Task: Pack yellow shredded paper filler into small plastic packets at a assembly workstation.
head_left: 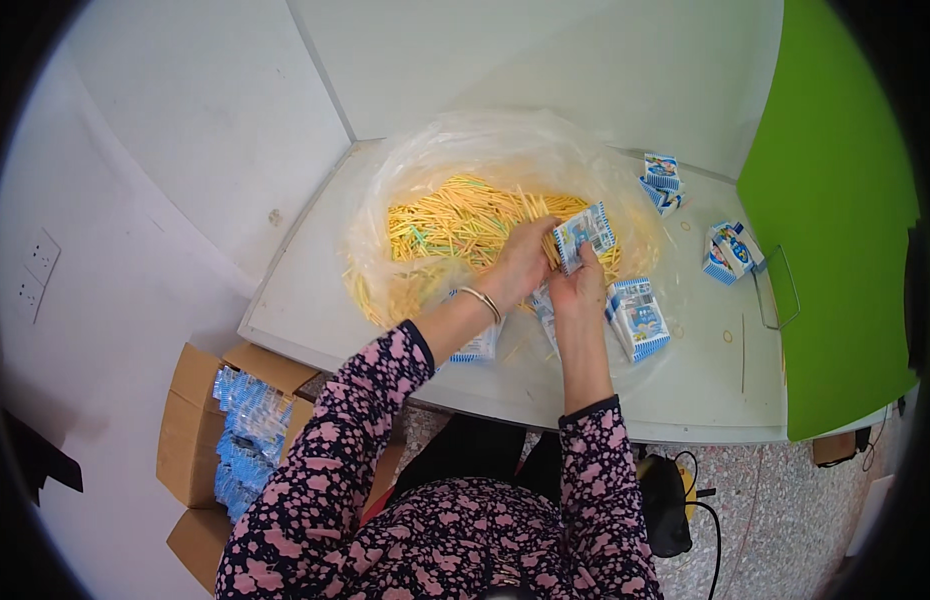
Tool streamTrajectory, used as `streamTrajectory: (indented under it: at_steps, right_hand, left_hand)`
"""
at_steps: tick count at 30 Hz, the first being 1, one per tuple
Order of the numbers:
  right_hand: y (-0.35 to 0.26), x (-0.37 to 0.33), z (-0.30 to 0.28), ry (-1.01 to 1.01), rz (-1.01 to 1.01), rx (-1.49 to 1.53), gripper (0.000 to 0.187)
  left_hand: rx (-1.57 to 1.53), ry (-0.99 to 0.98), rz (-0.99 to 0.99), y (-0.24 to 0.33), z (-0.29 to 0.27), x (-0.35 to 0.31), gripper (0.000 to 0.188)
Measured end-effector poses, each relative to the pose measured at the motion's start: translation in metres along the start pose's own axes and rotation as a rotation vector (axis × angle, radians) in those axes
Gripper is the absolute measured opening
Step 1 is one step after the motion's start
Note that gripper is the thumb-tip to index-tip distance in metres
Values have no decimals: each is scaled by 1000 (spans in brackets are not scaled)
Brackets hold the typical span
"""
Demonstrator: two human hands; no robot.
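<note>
A large clear plastic bag (485,130) lies spread open on the table, full of thin yellow sticks (455,220) with a few green ones among them. Over its right side, my right hand (582,285) grips a small blue and white packet (585,238), thumb on the front. My left hand (525,258) is closed around a small bundle of the sticks at the packet's left edge; whether their ends are inside the packet, I cannot tell. A plump blue and white packet (639,318) lies right of my right wrist. Another packet (477,346) is partly covered by my left forearm.
An open cardboard box (190,445) of blue packets stands below the table's left edge. More packets (730,252) lie at the right, near a bent wire frame (780,290) and a green panel (835,200). Rubber bands (727,337) and a loose stick (743,355) lie on the tabletop.
</note>
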State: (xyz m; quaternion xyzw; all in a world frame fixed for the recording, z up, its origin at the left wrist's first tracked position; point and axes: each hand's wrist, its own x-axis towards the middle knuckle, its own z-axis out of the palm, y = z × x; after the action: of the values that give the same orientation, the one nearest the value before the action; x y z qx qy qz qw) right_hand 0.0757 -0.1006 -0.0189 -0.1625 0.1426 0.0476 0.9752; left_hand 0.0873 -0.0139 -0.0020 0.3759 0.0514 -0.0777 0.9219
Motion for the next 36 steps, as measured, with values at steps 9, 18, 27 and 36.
streamTrajectory:
  at_steps: [9, 18, 27, 36]
  right_hand:
    - [7, 7, -7, -12, -88, 76, 26]
    - [-27, -9, -8, -116, -121, -119, 23]
    - [-48, -26, -21, -227, -119, -488, 11]
    - [-58, -25, -39, -323, -35, -689, 14]
  left_hand:
    - [195, 80, 270, -23, 19, -20, 17]
    - [150, 151, 180, 1, 1, -4, 12]
    - [462, 107, 344, 16, -14, 3, 19]
    - [726, 93, 307, 23, -15, -5, 20]
